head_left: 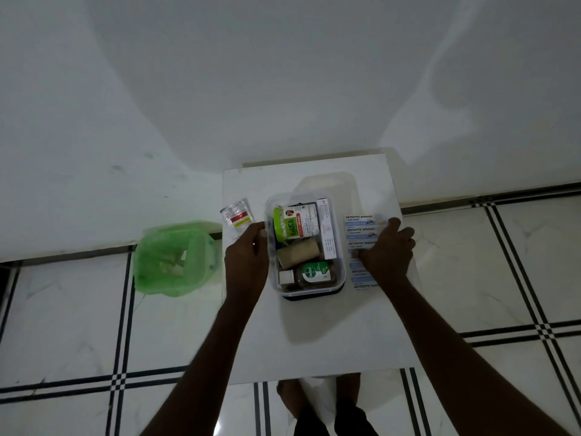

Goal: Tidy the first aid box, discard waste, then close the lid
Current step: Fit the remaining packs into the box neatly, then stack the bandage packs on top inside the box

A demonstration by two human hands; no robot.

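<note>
A clear first aid box [341, 275] stands open on the white table [314, 335]. Inside lie a green-capped swab jar [290, 227], a tan bandage roll [298, 253], a Dettol bottle [314, 273] and a white carton [327, 229]. Its clear lid [330, 184] lies behind the box. My left hand [246, 250] rests against the box's left wall. My right hand [388, 250] lies on a strip of antiseptic bandages [360, 229] right of the box, fingers curled over it. A small crumpled packet [237, 216] lies left of the box.
A bin lined with a green bag [176, 256] stands on the tiled floor left of the table. A white wall rises behind the table. My feet [317, 401] show below the table's near edge.
</note>
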